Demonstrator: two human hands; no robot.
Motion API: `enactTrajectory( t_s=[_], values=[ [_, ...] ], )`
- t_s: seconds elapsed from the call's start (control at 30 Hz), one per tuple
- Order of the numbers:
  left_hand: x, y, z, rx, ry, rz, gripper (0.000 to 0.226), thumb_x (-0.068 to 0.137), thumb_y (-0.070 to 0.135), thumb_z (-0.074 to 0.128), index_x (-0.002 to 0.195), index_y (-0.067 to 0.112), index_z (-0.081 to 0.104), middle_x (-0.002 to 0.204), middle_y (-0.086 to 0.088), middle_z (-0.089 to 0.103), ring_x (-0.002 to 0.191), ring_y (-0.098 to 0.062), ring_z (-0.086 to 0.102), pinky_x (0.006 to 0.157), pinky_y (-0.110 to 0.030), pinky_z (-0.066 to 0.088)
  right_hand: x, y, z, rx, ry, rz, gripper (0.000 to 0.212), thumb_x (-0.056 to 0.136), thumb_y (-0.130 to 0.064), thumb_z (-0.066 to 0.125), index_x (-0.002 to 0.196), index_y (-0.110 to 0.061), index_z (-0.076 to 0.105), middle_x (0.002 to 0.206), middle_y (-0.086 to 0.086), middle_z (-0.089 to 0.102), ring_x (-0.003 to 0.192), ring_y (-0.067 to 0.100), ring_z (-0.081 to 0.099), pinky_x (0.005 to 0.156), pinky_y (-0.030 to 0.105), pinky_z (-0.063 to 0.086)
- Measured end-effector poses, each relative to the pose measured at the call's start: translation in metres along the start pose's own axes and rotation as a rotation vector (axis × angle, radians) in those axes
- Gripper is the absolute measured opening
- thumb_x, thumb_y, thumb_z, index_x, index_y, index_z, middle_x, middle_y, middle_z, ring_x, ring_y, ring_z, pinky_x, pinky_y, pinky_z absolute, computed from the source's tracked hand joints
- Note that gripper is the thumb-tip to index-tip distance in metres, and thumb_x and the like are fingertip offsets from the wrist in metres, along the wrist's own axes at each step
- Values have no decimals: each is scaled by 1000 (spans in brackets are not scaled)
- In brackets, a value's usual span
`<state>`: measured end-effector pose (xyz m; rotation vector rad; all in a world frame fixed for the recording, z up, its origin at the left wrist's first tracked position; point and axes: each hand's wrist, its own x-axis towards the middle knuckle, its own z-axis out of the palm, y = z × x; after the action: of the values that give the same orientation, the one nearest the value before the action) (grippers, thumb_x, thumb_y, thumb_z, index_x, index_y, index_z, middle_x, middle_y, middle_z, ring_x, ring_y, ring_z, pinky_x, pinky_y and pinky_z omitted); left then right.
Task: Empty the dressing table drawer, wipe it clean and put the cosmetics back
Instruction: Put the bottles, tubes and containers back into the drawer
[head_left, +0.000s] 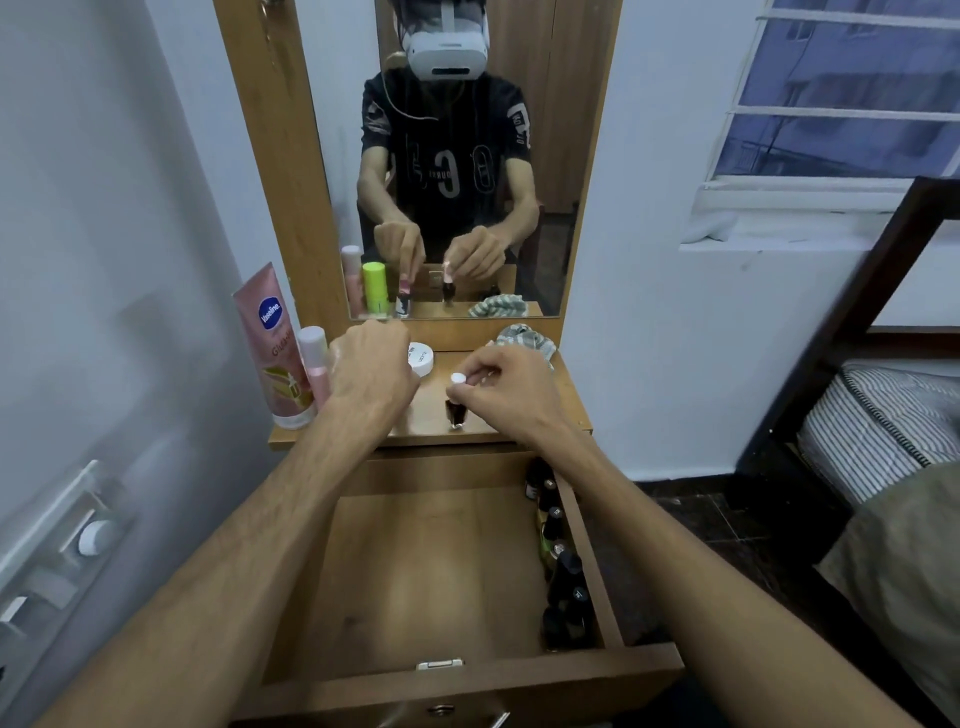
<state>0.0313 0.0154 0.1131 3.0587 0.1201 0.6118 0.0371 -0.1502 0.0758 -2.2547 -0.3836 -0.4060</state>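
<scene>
White-capped dark bottle (456, 410) pinched upright by right hand (498, 382).

1. Drawer (415, 582): wooden, pulled fully out below the tabletop, floor mostly bare.
2. Dark small bottles (563, 566): row along the drawer's right wall, upright, caps up.
3. Dark bottle (455, 413) with white cap: upright on the tabletop, just behind the drawer.
4. Pink tube (275, 343), pink bottle (315, 364), white round jar (422, 358): on the tabletop, behind the drawer's left half.
5. Checked cloth (524, 338): bunched, tabletop's back right corner.
</scene>
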Motion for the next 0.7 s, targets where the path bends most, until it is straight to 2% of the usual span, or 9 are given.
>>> enactTrajectory(
  t_s=[0.13, 0.2, 0.27, 0.37, 0.5, 0.63, 0.7],
  values=[
    [-9, 5, -1, -10, -5, 2, 16, 85, 13, 66, 99, 6, 69, 90, -15, 69, 87, -35, 67, 63, -37, 44, -39, 6, -36, 38, -58, 39, 5, 74, -25, 84, 78, -23, 80, 69, -9, 74, 66, 3, 68, 66, 21, 56],
    [-17, 9, -2, -36, 4, 13, 8, 85, 13, 64, 90, 8, 64, 81, -11, 61, 86, -35, 66, 62, -37, 41, -60, 9, -50, 58, -121, 60, 6, 75, -23, 85, 76, -22, 79, 69, -8, 74, 65, 3, 68, 63, 17, 53],
    [-27, 14, -4, -105, 24, 35, 11, 83, 17, 66, 82, 8, 59, 76, -7, 58, 81, -32, 66, 61, -36, 47, -81, 15, -57, 71, -188, 88, 6, 76, -22, 85, 76, -22, 79, 70, -8, 75, 61, 0, 65, 60, 15, 50],
    [-47, 25, -6, -189, 37, 71, 16, 79, 24, 66, 87, 10, 68, 78, -7, 68, 79, -29, 66, 64, -36, 56, -107, 23, -60, 40, -293, 100, 5, 78, -22, 84, 78, -22, 79, 72, -7, 75, 57, -2, 62, 57, 13, 46],
    [-81, 40, -2, -276, -78, 129, 13, 74, 27, 67, 81, 16, 69, 81, -2, 69, 78, -24, 63, 62, -32, 44, -130, 30, -59, -80, -391, 57, 4, 81, -27, 81, 79, -24, 78, 73, -10, 74, 63, 0, 65, 56, 15, 47],
    [-108, 50, 17, -353, -224, 142, 12, 72, 28, 66, 81, 20, 68, 86, 4, 72, 87, -23, 66, 72, -35, 52, -142, 38, -56, -194, -389, 17, 6, 79, -33, 79, 78, -27, 78, 75, -15, 72, 73, 3, 65, 61, 15, 47],
    [-119, 54, 26, -385, -278, 132, 11, 70, 29, 68, 79, 22, 67, 83, 5, 72, 86, -21, 67, 73, -34, 52, -145, 43, -54, -250, -376, -16, 7, 76, -36, 78, 74, -30, 75, 79, -18, 69, 78, 4, 62, 66, 16, 45]
  ],
)
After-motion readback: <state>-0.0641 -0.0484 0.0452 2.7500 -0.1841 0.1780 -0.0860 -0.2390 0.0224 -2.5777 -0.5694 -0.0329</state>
